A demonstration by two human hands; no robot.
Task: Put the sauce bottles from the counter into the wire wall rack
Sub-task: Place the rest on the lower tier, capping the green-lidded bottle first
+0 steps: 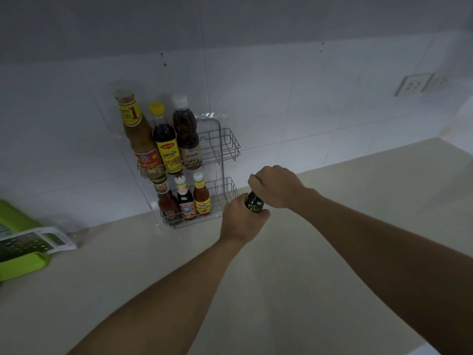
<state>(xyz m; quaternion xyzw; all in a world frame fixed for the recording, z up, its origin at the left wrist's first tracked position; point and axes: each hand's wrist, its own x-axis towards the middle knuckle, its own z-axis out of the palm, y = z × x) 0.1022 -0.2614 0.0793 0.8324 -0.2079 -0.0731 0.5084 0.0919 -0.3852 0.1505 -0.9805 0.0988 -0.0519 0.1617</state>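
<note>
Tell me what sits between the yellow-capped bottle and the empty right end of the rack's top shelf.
In the head view, one white-capped dark sauce bottle stands between the yellow-capped bottle and the shelf's empty end.

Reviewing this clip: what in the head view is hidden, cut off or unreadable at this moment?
- Dark bottle: only a band of label shows; left hand wraps the body, right hand covers the top. Cap and base are hidden.
- Whether the bottle rests on the counter: hidden by the left hand.
- Green tray and grater: cut off by the left edge, blurred.
- Wire rack bottle labels: small print unreadable.
</note>
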